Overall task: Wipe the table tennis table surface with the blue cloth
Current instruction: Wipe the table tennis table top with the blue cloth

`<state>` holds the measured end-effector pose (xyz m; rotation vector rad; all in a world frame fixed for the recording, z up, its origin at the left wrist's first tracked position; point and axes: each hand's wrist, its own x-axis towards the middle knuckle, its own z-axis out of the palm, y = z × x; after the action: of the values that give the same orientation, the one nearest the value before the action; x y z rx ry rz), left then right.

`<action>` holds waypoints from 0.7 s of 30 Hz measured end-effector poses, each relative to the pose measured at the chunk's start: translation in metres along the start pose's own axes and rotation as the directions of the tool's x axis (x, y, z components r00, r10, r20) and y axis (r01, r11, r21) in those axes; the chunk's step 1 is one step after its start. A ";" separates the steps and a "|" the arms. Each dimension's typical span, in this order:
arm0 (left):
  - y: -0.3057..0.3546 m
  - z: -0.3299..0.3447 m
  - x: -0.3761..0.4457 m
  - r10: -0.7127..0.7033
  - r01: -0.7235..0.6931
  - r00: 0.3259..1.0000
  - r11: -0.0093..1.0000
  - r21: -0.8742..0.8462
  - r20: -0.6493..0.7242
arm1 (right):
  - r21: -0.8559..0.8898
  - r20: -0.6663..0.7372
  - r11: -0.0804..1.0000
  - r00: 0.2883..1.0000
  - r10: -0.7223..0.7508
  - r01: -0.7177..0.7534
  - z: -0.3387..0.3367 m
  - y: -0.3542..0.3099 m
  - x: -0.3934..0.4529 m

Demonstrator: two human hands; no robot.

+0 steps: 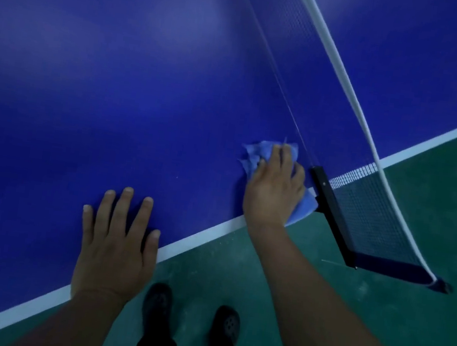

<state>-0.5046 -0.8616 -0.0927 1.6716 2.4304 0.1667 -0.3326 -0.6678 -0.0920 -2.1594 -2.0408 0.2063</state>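
Observation:
The blue table tennis table [118, 71] fills the upper left of the head view, with a white line along its near edge. A crumpled light blue cloth [253, 154] lies on the table near that edge, just left of the net post. My right hand [274, 187] presses down on the cloth with fingers spread over it; part of the cloth shows beyond my fingertips and part under my wrist. My left hand [116, 242] rests flat on the table surface by the edge, fingers straight, holding nothing.
The net [368, 208] with its white top band runs up the right side, clamped by a black post [330, 209] at the table's edge. Green floor [378, 308] lies below and to the right. My two dark shoes [191, 316] stand beside the table.

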 end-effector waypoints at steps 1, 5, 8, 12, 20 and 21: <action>0.000 -0.001 -0.001 0.005 -0.005 1.000 1.000 0.002 0.003 | -0.020 -0.015 1.000 1.000 0.014 -0.014 -0.003 0.010 -0.007; -0.002 -0.003 -0.001 0.036 -0.036 0.999 0.999 -0.008 0.009 | -0.087 0.099 0.995 0.993 0.064 -0.055 -0.017 0.077 -0.037; -0.003 -0.001 -0.002 0.029 -0.029 0.999 0.999 -0.020 0.014 | -0.011 0.060 0.985 0.983 0.172 -0.171 -0.038 0.114 -0.064; -0.003 -0.002 -0.003 0.037 -0.037 0.999 0.999 -0.039 0.003 | 0.241 -0.152 0.970 0.986 0.070 -0.032 -0.057 0.050 -0.053; -0.004 0.000 -0.003 0.044 -0.045 0.999 0.998 -0.044 -0.008 | -0.071 0.092 0.996 0.994 0.052 -0.045 -0.023 0.056 -0.014; -0.004 0.000 -0.003 0.046 -0.046 0.999 0.998 -0.049 -0.007 | -0.106 0.115 0.992 0.990 0.076 -0.063 -0.031 0.074 -0.026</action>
<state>-0.5072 -0.8656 -0.0931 1.7090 2.3731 0.2356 -0.2556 -0.6982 -0.0780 -2.3350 -2.0832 0.2505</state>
